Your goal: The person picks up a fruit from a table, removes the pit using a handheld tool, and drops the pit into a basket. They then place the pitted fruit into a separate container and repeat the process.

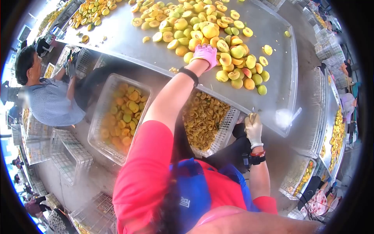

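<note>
My left hand (205, 55), in a pink glove, reaches into a heap of whole and halved yellow peaches (233, 58) on the metal table. Its fingers are bent down over the fruit; what lies under them is mostly hidden. My right hand (254, 126), in a whitish glove, is closed at the table's front edge. A thin metal tool (253, 110) sticks up out of its fist; the tool's exact kind is too small to tell. Between my arms, below the edge, stands a white crate (226, 138) of curled brownish-yellow fruit scraps (204, 123).
The metal table (156, 62) has a raised rim. A pale tub (93, 130) of peaches stands left of my arm. A crumpled white plastic piece (284, 117) lies at the right corner. A co-worker (54, 101) sits at left; stacked crates (313, 111) line the right.
</note>
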### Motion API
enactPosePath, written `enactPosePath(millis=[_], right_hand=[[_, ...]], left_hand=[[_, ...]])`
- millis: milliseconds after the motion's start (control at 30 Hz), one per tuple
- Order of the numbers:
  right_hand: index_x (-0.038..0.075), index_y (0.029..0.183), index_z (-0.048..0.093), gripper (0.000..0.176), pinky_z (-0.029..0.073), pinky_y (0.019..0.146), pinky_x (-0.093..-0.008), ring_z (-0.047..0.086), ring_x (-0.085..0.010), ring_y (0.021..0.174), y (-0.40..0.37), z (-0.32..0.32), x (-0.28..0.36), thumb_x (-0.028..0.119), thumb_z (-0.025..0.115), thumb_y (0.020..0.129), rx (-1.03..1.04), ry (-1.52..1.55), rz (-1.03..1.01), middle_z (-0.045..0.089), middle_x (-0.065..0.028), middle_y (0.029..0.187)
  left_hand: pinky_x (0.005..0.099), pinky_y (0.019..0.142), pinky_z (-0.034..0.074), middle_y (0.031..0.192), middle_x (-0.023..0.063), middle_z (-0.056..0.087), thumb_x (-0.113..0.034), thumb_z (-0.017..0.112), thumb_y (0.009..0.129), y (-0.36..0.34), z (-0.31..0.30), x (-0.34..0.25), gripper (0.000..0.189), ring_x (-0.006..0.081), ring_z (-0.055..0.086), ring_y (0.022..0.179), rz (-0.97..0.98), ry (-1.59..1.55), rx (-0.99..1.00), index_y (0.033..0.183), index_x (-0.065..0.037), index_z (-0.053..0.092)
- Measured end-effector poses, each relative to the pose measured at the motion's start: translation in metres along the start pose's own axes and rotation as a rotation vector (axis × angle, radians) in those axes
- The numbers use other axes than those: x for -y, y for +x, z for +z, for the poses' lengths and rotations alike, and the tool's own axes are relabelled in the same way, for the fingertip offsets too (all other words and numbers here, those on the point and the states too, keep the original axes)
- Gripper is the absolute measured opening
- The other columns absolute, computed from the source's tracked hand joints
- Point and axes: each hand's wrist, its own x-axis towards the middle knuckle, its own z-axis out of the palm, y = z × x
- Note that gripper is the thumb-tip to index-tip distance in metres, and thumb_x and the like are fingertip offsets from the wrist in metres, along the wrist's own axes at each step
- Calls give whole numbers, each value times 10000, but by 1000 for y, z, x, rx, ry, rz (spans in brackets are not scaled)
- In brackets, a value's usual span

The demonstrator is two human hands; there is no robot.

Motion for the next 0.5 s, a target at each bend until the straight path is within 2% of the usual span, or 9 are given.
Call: enactPosePath(millis=[133, 167, 267, 300, 433, 500], right_hand=[[56, 1034, 557, 143, 352, 395, -233, 476, -72, 450, 1, 1, 13, 146, 608, 936, 14, 160, 116, 534, 9, 681], [53, 1056, 549, 152, 341, 385, -229, 475, -69, 453, 1, -1, 20, 140, 597, 941, 40, 195, 166, 536, 9, 697], [25, 1001, 567, 93, 386, 457, -234, 474, -42, 531, 1, 3, 38, 54, 616, 928, 19, 248, 241, 534, 25, 711], [26, 1015, 561, 105, 378, 447, -225, 465, -38, 522, 1, 3, 38, 49, 617, 929, 47, 289, 223, 530, 22, 714], [18, 1023, 556, 115, 378, 438, -225, 462, -39, 502, 0, 7, 44, 45, 616, 929, 70, 286, 237, 536, 16, 728], [15, 1027, 559, 127, 393, 443, -235, 465, -51, 497, -1, 9, 43, 51, 622, 924, 61, 272, 235, 541, 7, 729]], left_hand=[[410, 962, 479, 1232, 88, 640, -305, 694, 819, 16, 19, 0, 433, 255, 596, 1171, 40, 218, 113, 1187, -91, 620], [392, 938, 485, 1190, 82, 655, -292, 692, 818, 19, 28, 1, 422, 239, 618, 1123, 59, 262, 78, 1185, -93, 625], [377, 921, 488, 1201, 92, 643, -286, 692, 825, 20, 44, 2, 400, 238, 615, 1115, 26, 241, -6, 1180, -108, 635], [385, 926, 492, 1229, 110, 621, -332, 694, 850, 22, 38, 4, 434, 258, 610, 1132, -24, 193, 117, 1217, -115, 614], [431, 948, 509, 1261, 141, 594, -449, 693, 875, 2, 26, 9, 530, 308, 590, 1179, -69, -1, 233, 1271, -117, 575], [443, 958, 509, 1267, 150, 590, -442, 689, 877, -3, 24, 5, 519, 318, 588, 1187, -61, 9, 277, 1266, -118, 577]])
